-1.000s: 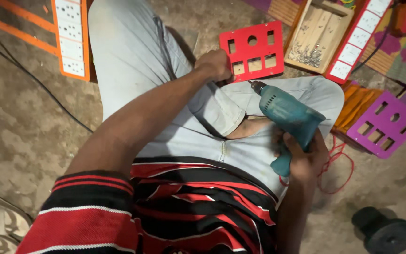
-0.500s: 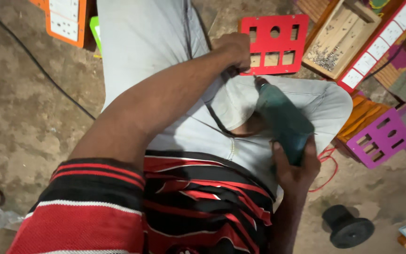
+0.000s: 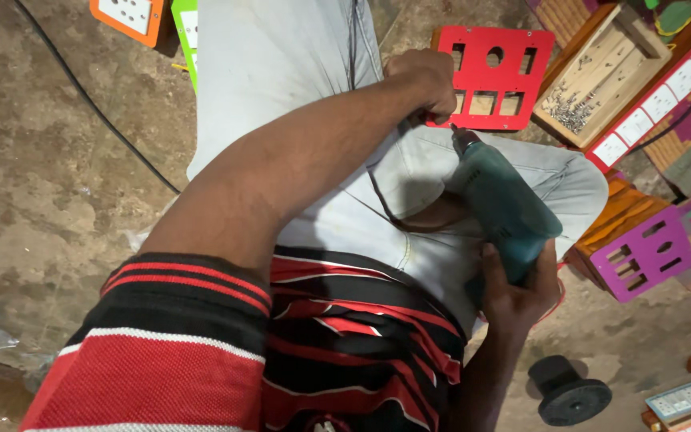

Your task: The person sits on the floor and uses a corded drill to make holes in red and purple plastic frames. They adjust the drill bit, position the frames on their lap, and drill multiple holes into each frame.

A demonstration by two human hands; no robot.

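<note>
Two bare hands busy over the lap: right hand [image 3: 517, 292], grip wrapped around the handle of a teal electric hand drill [image 3: 499, 210], bit aimed at a red cut-out plastic panel [image 3: 496, 77]; left hand [image 3: 423, 80], fist closed at the panel's lower edge

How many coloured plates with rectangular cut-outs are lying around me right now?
2 plainly: the red plastic plate with cut-outs by the left hand, and the purple plastic plate with slots on the floor right of the teal electric drill. Others may be cropped or hidden.
</note>
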